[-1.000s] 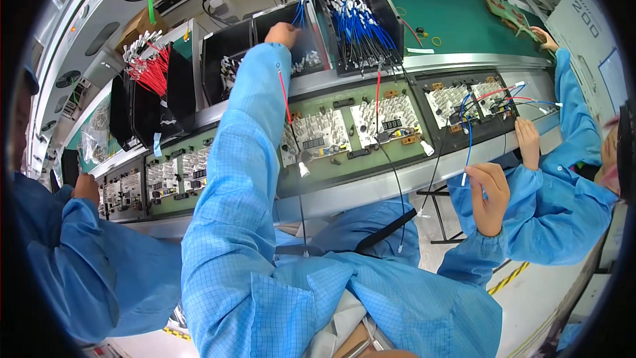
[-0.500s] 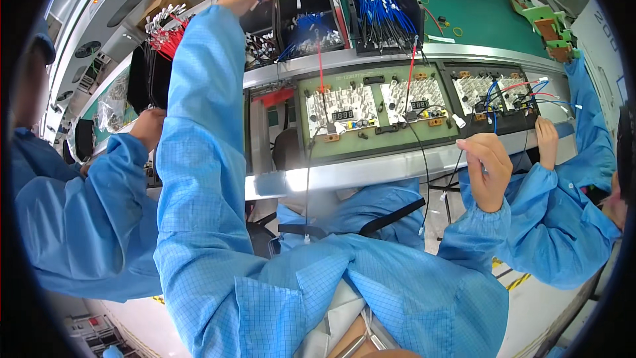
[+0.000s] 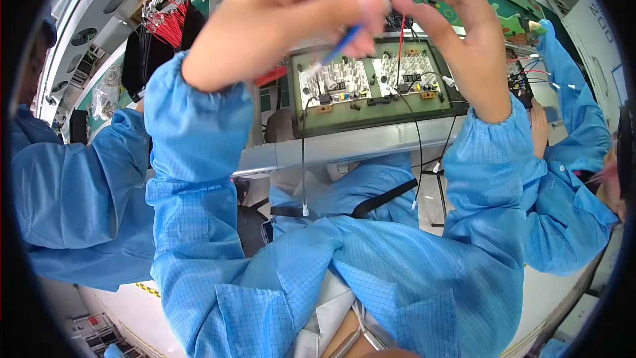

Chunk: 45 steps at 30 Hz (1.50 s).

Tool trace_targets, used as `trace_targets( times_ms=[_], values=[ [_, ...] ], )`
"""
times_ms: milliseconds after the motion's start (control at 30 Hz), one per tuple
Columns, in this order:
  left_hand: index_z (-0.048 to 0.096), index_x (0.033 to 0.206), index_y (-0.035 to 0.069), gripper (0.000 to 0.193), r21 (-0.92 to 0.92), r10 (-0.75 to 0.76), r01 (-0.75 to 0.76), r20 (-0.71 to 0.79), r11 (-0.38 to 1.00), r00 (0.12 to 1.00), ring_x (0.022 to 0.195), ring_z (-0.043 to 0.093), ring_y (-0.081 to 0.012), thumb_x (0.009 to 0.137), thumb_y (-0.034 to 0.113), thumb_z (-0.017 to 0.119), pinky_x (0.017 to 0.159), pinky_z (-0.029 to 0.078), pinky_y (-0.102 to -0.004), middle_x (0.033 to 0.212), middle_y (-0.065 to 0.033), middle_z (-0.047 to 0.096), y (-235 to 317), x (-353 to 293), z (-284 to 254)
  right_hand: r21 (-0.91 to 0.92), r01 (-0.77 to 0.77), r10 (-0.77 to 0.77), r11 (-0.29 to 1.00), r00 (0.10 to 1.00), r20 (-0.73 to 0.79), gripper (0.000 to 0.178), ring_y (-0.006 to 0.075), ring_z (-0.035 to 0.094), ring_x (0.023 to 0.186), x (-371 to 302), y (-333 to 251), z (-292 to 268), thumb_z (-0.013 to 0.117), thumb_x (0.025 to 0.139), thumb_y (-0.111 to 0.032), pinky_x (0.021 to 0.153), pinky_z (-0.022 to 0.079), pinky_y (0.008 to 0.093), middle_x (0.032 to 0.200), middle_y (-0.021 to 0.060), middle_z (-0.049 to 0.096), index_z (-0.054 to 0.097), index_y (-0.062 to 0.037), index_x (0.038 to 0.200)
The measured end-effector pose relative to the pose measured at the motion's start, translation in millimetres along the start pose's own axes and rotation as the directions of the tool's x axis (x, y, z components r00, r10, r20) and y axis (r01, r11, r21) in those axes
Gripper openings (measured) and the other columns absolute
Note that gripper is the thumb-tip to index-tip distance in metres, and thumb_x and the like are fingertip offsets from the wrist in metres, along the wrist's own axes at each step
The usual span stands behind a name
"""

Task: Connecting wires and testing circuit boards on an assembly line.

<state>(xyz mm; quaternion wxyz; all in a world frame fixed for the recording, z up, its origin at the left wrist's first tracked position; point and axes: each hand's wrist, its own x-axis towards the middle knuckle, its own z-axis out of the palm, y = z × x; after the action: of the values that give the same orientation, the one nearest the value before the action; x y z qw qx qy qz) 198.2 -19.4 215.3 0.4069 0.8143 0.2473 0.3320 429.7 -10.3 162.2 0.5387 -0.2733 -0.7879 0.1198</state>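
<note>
My left hand point(image 3: 298, 16), blurred by motion, is raised over the bench and closed on a blue wire point(image 3: 348, 41). The wire slants from the upper edge down to a pale tip. My right hand point(image 3: 467, 36) is lifted close beside it, thumb and fingers apart, near the wire's blurred upper end. Below the hands, two white circuit boards point(image 3: 343, 91) with small displays lie in a green fixture point(image 3: 361, 121). A red wire point(image 3: 401, 53) rises from the right board. Black wires point(image 3: 420, 142) with white connectors hang over the bench's front edge.
Red wires point(image 3: 169, 23) with white ends fill a dark bin at left. A clear plastic bag point(image 3: 112, 99) lies beyond it. Co-workers in blue sleeves sit at left point(image 3: 79, 185) and right point(image 3: 573, 93). The metal bench edge point(image 3: 285, 154) runs before me.
My left hand has come back from the far bins with the blue wire, toward me and to the right. My right hand has risen from the bench edge to meet it.
</note>
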Motion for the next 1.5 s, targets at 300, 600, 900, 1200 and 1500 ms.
trace_targets(
  times_ms=[300,600,900,1200,1500],
  values=[
    [0.067,0.101,-0.005,0.017,-0.078,0.063,-0.065,-0.018,0.995,0.998,0.076,0.065,-0.0103,0.090,0.008,0.065,0.064,0.051,-0.0206,0.086,-0.0105,0.070,-6.9,-1.0,17.5,0.226,-0.196,0.191,0.954,0.981,0.047,0.016,0.0103,0.066,0.078,-20.9,-11.1,0.8,0.061,0.091,-0.009,0.069,0.051,0.0238,0.084,0.0056,0.071,0.068,0.0013,0.101],
    [0.067,0.096,-0.003,0.012,-0.004,-0.041,0.041,-0.119,0.999,0.992,0.068,0.060,-0.0065,0.090,0.007,0.064,0.059,0.048,-0.0211,0.081,-0.0049,0.069,-10.8,-6.6,9.8,0.409,-0.314,0.316,0.857,0.946,0.066,0.017,0.0032,0.038,0.060,-35.2,-2.3,-3.3,0.049,0.100,-0.016,0.053,0.030,0.0198,0.073,-0.0028,0.047,0.056,-0.0010,0.097],
    [0.066,0.100,-0.004,0.015,-0.052,-0.084,0.080,-0.088,0.995,0.993,0.067,0.060,-0.0069,0.093,0.009,0.061,0.058,0.047,-0.0207,0.081,-0.0062,0.069,-12.3,-9.0,8.4,0.144,-0.311,0.317,0.939,0.948,-0.015,0.025,0.0005,0.032,0.058,-49.0,0.7,-6.1,0.051,0.100,-0.024,0.052,0.022,0.0200,0.066,-0.0061,0.043,0.061,-0.0018,0.097],
    [0.063,0.103,-0.004,0.014,0.247,0.008,0.025,-0.129,0.969,0.992,0.082,0.066,-0.0102,0.092,0.003,0.061,0.066,0.053,-0.0222,0.094,-0.0091,0.069,-23.1,-8.0,9.6,0.326,-0.325,0.334,0.888,0.942,0.029,0.043,0.0019,0.034,0.056,-45.0,-11.3,-6.0,0.041,0.104,-0.031,0.050,0.024,0.0193,0.064,-0.0060,0.044,0.062,0.0045,0.115],
    [0.063,0.106,-0.002,0.015,0.584,0.445,-0.122,-0.448,0.802,0.776,0.090,0.066,-0.0130,0.094,0.007,0.058,0.074,0.054,-0.0237,0.096,-0.0053,0.068,-41.7,-14.8,-34.1,0.052,-0.110,0.122,0.993,0.921,-0.371,0.046,0.0201,0.060,0.094,-71.9,34.7,-28.3,0.031,0.104,-0.030,0.081,0.043,0.0282,0.101,0.0125,0.067,0.065,0.0009,0.104]
  ],
)
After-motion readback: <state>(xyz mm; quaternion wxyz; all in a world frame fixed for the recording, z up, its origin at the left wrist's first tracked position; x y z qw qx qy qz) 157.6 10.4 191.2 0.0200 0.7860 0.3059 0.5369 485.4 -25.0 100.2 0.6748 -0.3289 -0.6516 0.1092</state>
